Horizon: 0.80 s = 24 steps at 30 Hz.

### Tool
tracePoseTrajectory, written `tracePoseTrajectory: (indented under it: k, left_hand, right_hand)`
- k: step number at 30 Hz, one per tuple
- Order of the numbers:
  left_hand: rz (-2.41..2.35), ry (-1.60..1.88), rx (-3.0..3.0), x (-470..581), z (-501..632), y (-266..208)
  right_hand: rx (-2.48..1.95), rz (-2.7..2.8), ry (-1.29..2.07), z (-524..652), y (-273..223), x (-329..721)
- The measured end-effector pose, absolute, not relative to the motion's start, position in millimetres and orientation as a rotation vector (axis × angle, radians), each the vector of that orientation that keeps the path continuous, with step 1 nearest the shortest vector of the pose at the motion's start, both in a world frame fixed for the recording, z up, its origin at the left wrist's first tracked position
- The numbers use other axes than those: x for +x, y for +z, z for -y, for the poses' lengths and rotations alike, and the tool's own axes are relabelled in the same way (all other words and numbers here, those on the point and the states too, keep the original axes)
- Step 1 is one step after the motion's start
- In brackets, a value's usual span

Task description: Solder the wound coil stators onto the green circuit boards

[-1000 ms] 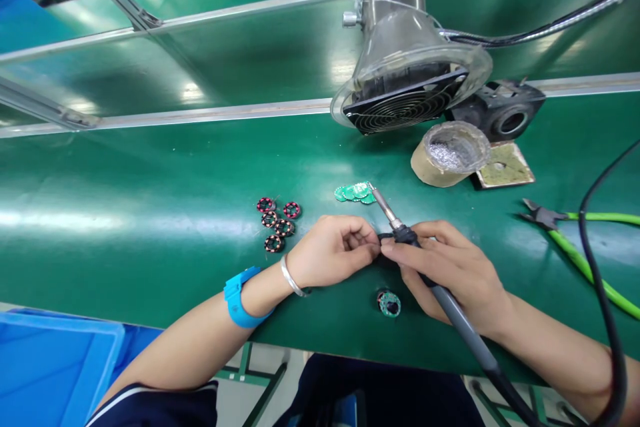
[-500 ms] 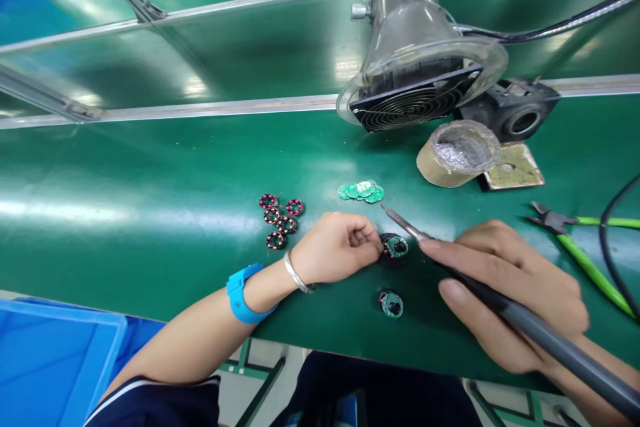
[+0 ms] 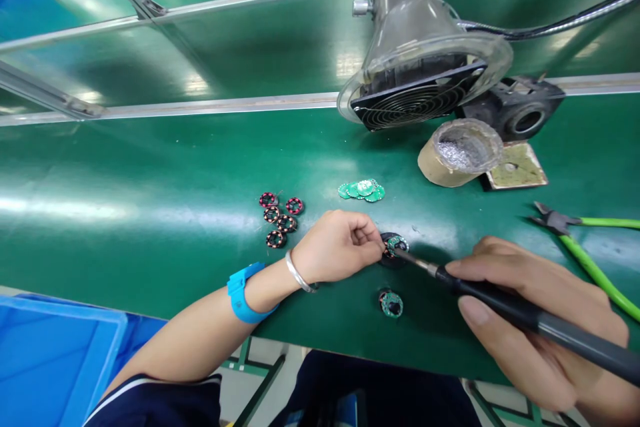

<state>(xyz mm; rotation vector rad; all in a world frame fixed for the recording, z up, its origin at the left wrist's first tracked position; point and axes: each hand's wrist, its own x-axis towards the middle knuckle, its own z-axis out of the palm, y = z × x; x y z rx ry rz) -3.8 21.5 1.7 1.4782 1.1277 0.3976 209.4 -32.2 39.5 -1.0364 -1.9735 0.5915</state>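
In my right hand (image 3: 545,320) is a soldering iron (image 3: 500,297), held like a pen, its tip over a small round green circuit board (image 3: 397,244). That board sits on a dark round base (image 3: 393,263). My left hand (image 3: 343,247) pinches at the left edge of the board; whether a fine wire lies between thumb and finger is too small to see. Nearer to me lies a second round board assembly (image 3: 391,303). Beyond my left hand are several copper-wound ring coils (image 3: 287,223) and an overlapping row of bare green discs (image 3: 365,189).
A fume extractor hood with a fan grille (image 3: 413,107) hangs over the back of the bench. Beneath it stand a tub of solder bits (image 3: 437,163), a sponge tray (image 3: 517,167) and an iron holder (image 3: 530,113). Green-handled cutters (image 3: 575,240) lie at right, a blue bin (image 3: 55,353) at lower left.
The soldering iron's tip has come down from above the board onto or very near it, as my right hand shifted right and toward me. My left hand has stayed in place.
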Motion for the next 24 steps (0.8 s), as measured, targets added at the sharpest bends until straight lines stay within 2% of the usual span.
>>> tracePoseTrajectory:
  k: [24]
  left_hand:
    - [-1.186, 0.391, 1.502, -1.5, -21.5, 2.6]
  right_hand:
    - [-1.100, 1.886, 0.637, 37.3, 41.6, 213.9]
